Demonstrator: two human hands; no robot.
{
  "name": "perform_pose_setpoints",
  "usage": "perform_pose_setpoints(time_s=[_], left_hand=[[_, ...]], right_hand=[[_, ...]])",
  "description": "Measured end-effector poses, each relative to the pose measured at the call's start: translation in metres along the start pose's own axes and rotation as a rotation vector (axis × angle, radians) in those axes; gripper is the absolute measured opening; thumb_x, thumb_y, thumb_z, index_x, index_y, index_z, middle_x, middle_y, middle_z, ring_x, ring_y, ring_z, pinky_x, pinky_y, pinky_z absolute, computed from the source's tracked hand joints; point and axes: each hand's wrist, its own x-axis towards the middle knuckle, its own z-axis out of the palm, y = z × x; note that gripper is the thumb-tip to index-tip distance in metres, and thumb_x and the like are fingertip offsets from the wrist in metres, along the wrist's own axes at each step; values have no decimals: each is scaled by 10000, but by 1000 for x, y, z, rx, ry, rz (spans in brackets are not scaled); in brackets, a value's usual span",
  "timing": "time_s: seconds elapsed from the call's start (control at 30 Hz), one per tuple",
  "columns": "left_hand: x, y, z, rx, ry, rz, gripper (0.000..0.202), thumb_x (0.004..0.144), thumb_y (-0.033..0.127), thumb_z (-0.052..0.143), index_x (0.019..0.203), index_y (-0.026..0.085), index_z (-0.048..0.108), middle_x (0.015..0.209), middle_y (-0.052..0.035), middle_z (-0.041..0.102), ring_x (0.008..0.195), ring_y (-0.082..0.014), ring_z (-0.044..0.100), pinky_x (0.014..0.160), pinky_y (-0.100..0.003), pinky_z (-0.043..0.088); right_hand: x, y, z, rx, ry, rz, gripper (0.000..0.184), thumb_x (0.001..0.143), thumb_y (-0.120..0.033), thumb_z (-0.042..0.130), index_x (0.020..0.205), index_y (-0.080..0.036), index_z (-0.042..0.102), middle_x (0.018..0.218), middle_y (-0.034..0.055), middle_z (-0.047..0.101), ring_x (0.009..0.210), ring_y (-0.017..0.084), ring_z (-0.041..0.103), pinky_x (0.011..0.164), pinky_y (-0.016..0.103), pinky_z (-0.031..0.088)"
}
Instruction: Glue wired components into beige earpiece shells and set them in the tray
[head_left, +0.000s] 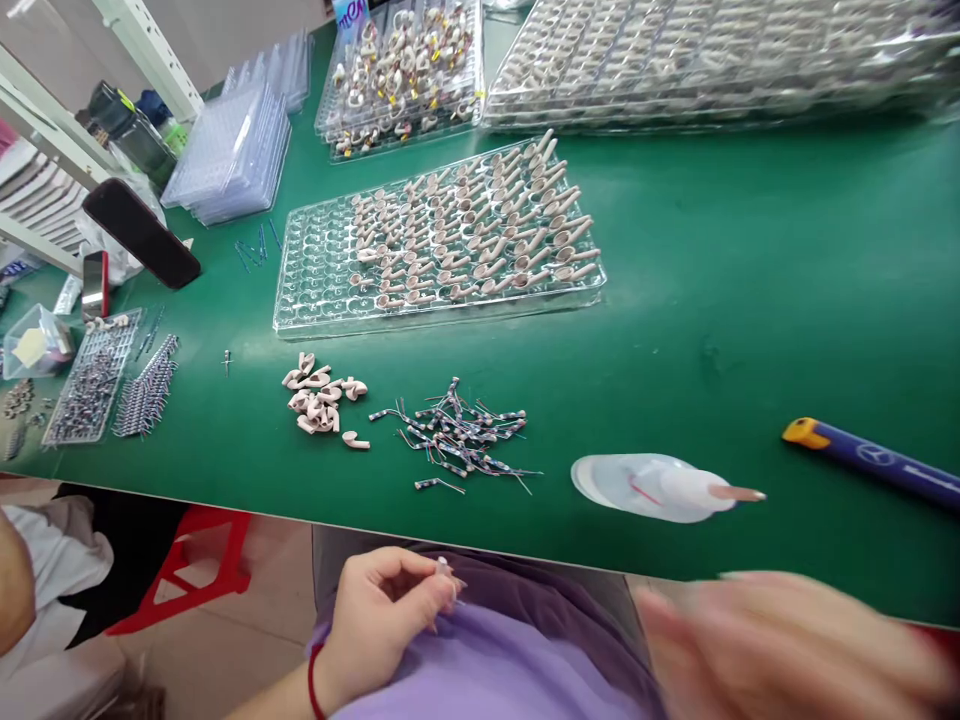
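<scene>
My left hand, with a red cord at the wrist, is closed in a pinch above my lap. A small whitish piece pokes out between thumb and forefinger; most of it is hidden. At the lower right my right hand is smeared by motion, so its fingers cannot be made out. Nearest to it on the green table lies a white squeeze bottle with a thin brownish nozzle. A loose pile of small wired parts lies beyond my left hand, beside a heap of beige curved shells.
A clear tray holds rows of beige shells. More filled trays stand behind. On the left are stacked empty trays, a phone and a tray of small parts. A blue-and-yellow tool lies right. Another person's sleeve shows lower left.
</scene>
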Motion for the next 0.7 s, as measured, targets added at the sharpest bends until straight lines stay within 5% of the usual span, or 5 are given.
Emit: perform_pose_setpoints(time_s=[0.07,0.13,0.3,0.7], left_hand=[[3,-1,4,-156,-28,-165,308,710,428,775,737,124,738,747,-115,763,602,-163,670,511,-225,508],[7,-2,6,-233,-33,-192,345,662,453,806,708,119,736,681,-93,743,563,-140,640,504,-215,494],[11,-6,6,-254,-34,-193,341,645,447,819,684,118,740,584,-49,692,504,-108,578,494,-207,466],[15,-7,9,-259,-49,-171,316,668,431,800,663,123,736,598,-47,688,518,-120,569,521,-229,459]], right_hand=[[1,-12,10,64,-172,-123,219,857,-60,608,1002,-213,665,767,25,668,708,161,610,699,350,477],[5,-21,24,120,-259,-94,184,927,-69,502,939,-166,659,743,30,666,689,141,588,671,327,446],[5,-26,47,108,-259,-77,199,964,-118,481,902,-137,669,757,54,669,708,151,538,680,318,386],[4,-26,48,104,-258,-63,182,942,-97,500,880,-127,668,725,53,659,674,155,519,661,326,348]])
